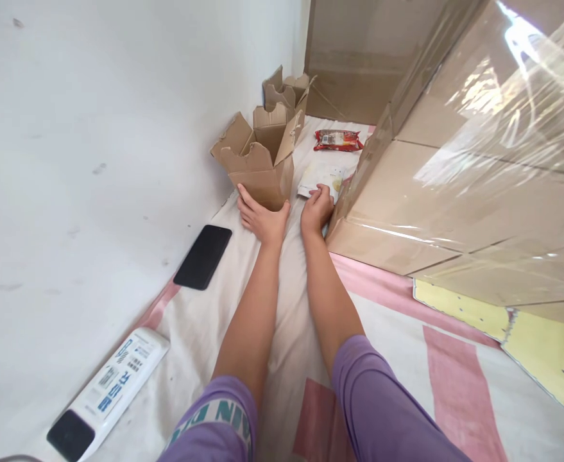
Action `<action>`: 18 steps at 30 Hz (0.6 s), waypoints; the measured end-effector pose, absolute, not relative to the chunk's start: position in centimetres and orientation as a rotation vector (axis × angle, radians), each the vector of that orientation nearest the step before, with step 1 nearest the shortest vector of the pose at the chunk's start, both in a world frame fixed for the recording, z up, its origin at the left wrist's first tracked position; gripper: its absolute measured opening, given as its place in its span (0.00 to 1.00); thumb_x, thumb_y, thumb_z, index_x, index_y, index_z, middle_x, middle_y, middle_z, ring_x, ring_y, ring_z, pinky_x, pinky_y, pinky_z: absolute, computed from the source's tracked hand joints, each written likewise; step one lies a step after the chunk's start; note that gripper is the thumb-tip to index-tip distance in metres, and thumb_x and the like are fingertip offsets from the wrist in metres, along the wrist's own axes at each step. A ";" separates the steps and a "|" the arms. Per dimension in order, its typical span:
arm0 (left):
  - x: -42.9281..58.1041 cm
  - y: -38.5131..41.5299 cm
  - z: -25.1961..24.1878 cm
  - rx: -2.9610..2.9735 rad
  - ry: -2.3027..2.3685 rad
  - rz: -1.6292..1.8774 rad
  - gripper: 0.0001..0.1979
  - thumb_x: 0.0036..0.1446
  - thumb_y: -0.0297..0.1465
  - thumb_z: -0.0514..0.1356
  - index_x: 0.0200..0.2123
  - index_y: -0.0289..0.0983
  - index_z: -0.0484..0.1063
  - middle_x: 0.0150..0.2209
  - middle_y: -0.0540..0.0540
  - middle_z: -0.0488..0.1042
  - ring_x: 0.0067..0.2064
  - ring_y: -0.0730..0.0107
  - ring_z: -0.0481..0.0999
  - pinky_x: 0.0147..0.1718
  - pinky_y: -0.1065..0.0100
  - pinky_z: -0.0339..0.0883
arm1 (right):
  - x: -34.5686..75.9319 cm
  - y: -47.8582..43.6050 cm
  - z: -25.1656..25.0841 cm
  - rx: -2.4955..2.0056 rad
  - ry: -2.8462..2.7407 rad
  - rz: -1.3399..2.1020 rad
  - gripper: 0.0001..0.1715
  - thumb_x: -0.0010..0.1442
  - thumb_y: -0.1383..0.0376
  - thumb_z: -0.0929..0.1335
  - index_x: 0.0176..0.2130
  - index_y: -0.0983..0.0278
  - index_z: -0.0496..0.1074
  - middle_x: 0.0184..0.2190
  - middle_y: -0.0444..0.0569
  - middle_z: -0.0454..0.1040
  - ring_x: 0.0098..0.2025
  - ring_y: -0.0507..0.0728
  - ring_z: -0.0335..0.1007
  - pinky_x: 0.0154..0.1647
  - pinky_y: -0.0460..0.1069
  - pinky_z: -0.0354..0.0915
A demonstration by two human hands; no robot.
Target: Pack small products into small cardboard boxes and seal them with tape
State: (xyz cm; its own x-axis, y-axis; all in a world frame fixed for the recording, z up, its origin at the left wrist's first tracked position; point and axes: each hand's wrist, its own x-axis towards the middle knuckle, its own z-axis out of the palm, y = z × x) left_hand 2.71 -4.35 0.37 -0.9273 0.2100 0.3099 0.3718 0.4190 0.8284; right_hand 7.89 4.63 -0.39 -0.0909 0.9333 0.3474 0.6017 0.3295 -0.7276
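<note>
Left hand (pixel 261 220) clasps front box (pixel 253 179), partly hiding its base; right hand (pixel 317 209) touches white packet (pixel 321 174), grip cannot be determined; near edge of cloth (pixel 401 340) cut off; narrow cloth strip separates hands.

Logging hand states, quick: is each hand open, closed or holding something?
Left hand: open, spread against the nearer cardboard box.
Right hand: fingers curled at the white packet; whether it grips cannot be told.

I can make out teal letters, A, I and N, on the left sleeve's white band (pixel 217 412), nearer the wearer than the black phone (pixel 203 256). Blue print on the white device (pixel 118 375), on the phone's near side, blurs; the red packet's label (pixel 330 139), beyond the phone, is illegible.
</note>
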 end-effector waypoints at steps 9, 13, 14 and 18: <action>3.0 -4.4 0.9 -0.472 -2.599 -1.328 0.62 0.47 0.43 0.71 0.75 0.37 0.37 0.71 0.30 0.55 0.70 0.46 0.60 0.67 0.49 0.56 | 7.0 4.5 -1.0 -1.666 -1.816 0.482 0.41 0.60 0.71 0.66 0.71 0.62 0.59 0.73 0.63 0.48 0.72 0.69 0.48 0.70 0.64 0.50; 2.8 -4.6 0.8 -0.473 -2.596 -1.313 0.62 0.48 0.44 0.71 0.75 0.37 0.37 0.70 0.31 0.56 0.69 0.46 0.62 0.66 0.50 0.58 | 6.5 5.0 -1.4 -1.690 -1.756 0.470 0.36 0.64 0.71 0.64 0.69 0.60 0.62 0.70 0.63 0.53 0.69 0.68 0.50 0.69 0.63 0.50; 2.8 -4.6 0.7 -0.473 -2.596 -1.317 0.62 0.48 0.44 0.71 0.75 0.37 0.37 0.70 0.31 0.56 0.69 0.46 0.62 0.66 0.50 0.58 | 6.3 5.1 -1.5 -1.694 -1.748 0.473 0.36 0.64 0.71 0.63 0.69 0.59 0.62 0.69 0.63 0.54 0.69 0.68 0.50 0.68 0.63 0.50; 2.8 -4.4 0.5 -0.478 -2.558 -1.342 0.62 0.47 0.43 0.72 0.75 0.37 0.38 0.70 0.31 0.56 0.69 0.46 0.62 0.66 0.49 0.58 | 5.8 5.6 -1.3 -1.736 -1.687 0.488 0.34 0.60 0.73 0.65 0.64 0.61 0.65 0.68 0.64 0.54 0.69 0.68 0.49 0.68 0.64 0.48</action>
State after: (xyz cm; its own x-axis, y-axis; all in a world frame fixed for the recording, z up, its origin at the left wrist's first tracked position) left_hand 2.76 -4.45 0.50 -0.9247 0.1848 0.3327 0.3788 0.5320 0.7573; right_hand 5.81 5.61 -1.34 0.0986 0.9791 0.1779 0.7327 0.0495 -0.6787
